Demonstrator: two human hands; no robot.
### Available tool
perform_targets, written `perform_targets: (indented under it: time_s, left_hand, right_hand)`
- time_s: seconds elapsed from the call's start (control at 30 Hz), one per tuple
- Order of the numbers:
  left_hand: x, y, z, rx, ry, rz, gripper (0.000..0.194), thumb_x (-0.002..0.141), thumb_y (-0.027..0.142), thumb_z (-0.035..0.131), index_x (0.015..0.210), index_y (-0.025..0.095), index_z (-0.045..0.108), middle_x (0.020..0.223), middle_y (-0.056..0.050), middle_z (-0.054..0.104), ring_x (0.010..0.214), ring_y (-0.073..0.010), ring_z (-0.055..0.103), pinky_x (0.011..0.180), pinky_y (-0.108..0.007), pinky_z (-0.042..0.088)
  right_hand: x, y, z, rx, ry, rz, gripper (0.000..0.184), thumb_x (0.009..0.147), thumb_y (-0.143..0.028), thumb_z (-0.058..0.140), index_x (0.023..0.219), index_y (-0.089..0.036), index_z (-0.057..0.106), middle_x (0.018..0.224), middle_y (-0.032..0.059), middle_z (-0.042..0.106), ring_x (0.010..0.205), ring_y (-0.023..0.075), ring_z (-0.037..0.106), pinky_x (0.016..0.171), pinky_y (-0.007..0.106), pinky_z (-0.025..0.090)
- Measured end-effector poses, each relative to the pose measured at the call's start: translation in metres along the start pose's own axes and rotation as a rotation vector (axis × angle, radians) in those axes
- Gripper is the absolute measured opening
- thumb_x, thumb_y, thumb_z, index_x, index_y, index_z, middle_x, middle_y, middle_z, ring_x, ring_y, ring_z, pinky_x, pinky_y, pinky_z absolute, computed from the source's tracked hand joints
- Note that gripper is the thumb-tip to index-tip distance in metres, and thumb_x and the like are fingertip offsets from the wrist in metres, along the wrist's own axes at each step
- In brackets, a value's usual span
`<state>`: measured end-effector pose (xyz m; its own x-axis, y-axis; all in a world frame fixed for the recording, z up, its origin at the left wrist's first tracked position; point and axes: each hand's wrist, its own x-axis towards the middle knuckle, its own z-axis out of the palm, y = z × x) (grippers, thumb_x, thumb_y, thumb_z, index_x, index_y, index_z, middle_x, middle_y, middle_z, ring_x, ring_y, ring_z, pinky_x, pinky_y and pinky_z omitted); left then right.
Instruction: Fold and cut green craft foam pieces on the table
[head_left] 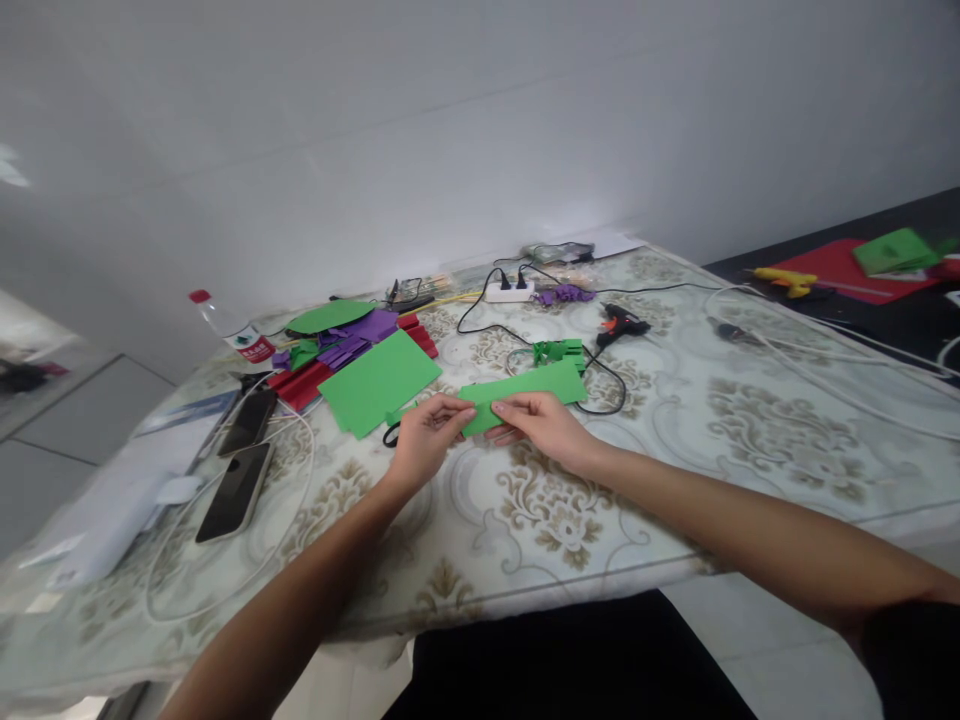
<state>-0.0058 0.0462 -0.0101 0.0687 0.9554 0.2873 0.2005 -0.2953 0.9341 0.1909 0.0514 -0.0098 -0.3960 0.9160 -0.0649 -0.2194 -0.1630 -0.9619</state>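
Note:
Between my two hands is a long strip of green paper (551,382), held just above the patterned tablecloth (465,540). My left hand (433,432) pinches its left end between thumb and fingers. Close beside it, my right hand (536,422) grips the strip's lower edge, thumb on top and fingers beneath. The strip stretches off to the right past my right hand. Left of my hands lie green paper sheets (379,385). A black loop (391,434), perhaps a scissors handle, shows by my left hand. Past the strip sits a fringed green paper piece (559,352).
A black glue gun (622,323) and a white power strip (511,291) with cables lie farther back. Purple and red paper (300,385), a bottle (234,332) and two phones (235,490) are at left. A yellow glue gun (786,280) rests at far right.

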Motion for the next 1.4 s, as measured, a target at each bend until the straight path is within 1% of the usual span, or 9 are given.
perform_targets:
  time_s: [0.1,0.3,0.4,0.53,0.77,0.93,1.1,1.23,1.4]
  left_hand:
    - [-0.0003,-0.0011,-0.0006,0.018,0.004,0.009,0.019,0.078,0.034,0.077,0.085,0.017,0.074,0.073,-0.002,0.072,0.06,-0.0114,0.063,0.052,-0.021,0.051]
    - [-0.001,0.0003,-0.0002,0.036,0.007,0.016,0.017,0.078,0.033,0.076,0.086,0.017,0.074,0.076,-0.003,0.074,0.063,-0.0125,0.065,0.054,-0.022,0.051]
    - [-0.0005,0.0003,-0.0001,0.037,0.006,0.019,0.018,0.078,0.033,0.076,0.085,0.017,0.074,0.076,-0.003,0.074,0.064,-0.0132,0.066,0.055,-0.023,0.051]
    - [0.0,-0.0001,-0.0004,0.045,0.018,0.032,0.018,0.078,0.033,0.076,0.085,0.017,0.074,0.078,-0.004,0.075,0.068,-0.0145,0.068,0.06,-0.024,0.053]
    - [0.0007,-0.0014,-0.0006,0.047,0.013,0.028,0.017,0.079,0.034,0.075,0.086,0.018,0.074,0.081,-0.003,0.075,0.072,-0.0145,0.068,0.065,-0.024,0.054]
    - [0.0009,-0.0011,-0.0009,0.042,0.023,0.03,0.018,0.079,0.034,0.075,0.086,0.018,0.074,0.081,-0.004,0.075,0.074,-0.0155,0.069,0.067,-0.025,0.054]
    - [0.0007,-0.0003,-0.0007,0.051,0.04,0.039,0.019,0.078,0.035,0.075,0.086,0.018,0.074,0.081,-0.004,0.075,0.074,-0.016,0.069,0.069,-0.027,0.055]
    - [0.0006,0.0008,-0.0002,0.051,0.038,0.042,0.019,0.079,0.035,0.075,0.086,0.017,0.074,0.081,-0.005,0.075,0.074,-0.0163,0.069,0.069,-0.027,0.055]
    - [0.0007,-0.0002,-0.0008,0.053,0.035,0.042,0.02,0.08,0.036,0.074,0.087,0.017,0.074,0.08,-0.004,0.075,0.073,-0.0151,0.068,0.068,-0.026,0.054]
  right_hand:
    - [-0.0002,0.0007,-0.0009,-0.019,-0.029,0.015,0.04,0.075,-0.05,0.08,0.085,-0.013,0.071,0.073,0.0069,0.075,0.075,0.0193,0.076,0.073,0.028,0.061]
    - [-0.001,-0.0003,0.0001,0.0,-0.032,-0.043,0.043,0.068,-0.053,0.083,0.074,-0.014,0.066,0.07,0.0015,0.07,0.077,0.0204,0.076,0.077,0.031,0.061]
    - [-0.0006,0.0007,-0.0001,0.003,-0.037,-0.013,0.043,0.069,-0.053,0.083,0.078,-0.014,0.067,0.073,0.0029,0.073,0.078,0.0207,0.077,0.078,0.032,0.061]
    - [-0.0003,0.0024,-0.0012,-0.019,-0.04,0.029,0.041,0.071,-0.05,0.083,0.077,-0.015,0.064,0.077,0.0063,0.076,0.081,0.0208,0.077,0.074,0.028,0.061]
    - [-0.0026,-0.0003,-0.0003,-0.032,-0.052,-0.017,0.047,0.066,-0.056,0.083,0.071,-0.016,0.059,0.07,0.0023,0.072,0.08,0.0219,0.077,0.068,0.027,0.061]
    - [-0.0032,-0.0015,0.001,-0.032,-0.045,0.008,0.043,0.07,-0.053,0.082,0.074,-0.016,0.059,0.074,0.0051,0.074,0.081,0.0216,0.077,0.067,0.027,0.061]
    - [-0.0024,-0.0004,0.0011,-0.001,-0.048,0.007,0.051,0.061,-0.052,0.088,0.068,-0.019,0.05,0.066,0.0003,0.071,0.082,0.0237,0.077,0.07,0.029,0.061]
    - [-0.002,0.0017,0.0014,0.008,-0.037,-0.014,0.053,0.058,-0.051,0.089,0.071,-0.02,0.048,0.063,-0.002,0.069,0.08,0.0243,0.077,0.067,0.03,0.061]
    - [-0.0027,0.0019,0.0034,0.002,-0.011,-0.02,0.042,0.066,-0.039,0.087,0.084,-0.02,0.054,0.066,-0.0007,0.072,0.078,0.0231,0.077,0.064,0.029,0.061]
